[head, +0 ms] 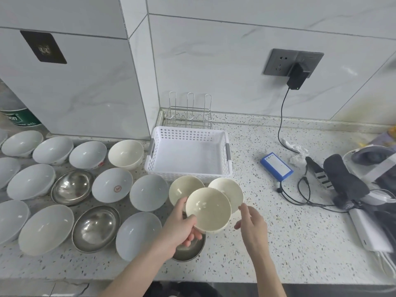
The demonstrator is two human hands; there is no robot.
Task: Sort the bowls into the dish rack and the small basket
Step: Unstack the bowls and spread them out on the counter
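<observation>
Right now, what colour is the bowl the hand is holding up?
Cream, an off-white. The head view shows the held bowl clearly, gripped by the left hand.

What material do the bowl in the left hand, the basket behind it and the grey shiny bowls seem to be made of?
The cream bowl held by the left hand looks like glazed ceramic or perhaps melamine: smooth, with soft highlights. The white basket looks like moulded plastic, matt, with rows of punched holes. The shiny bowls, such as this steel bowl, look like stainless steel: grey, with mirror-like reflections.
</observation>
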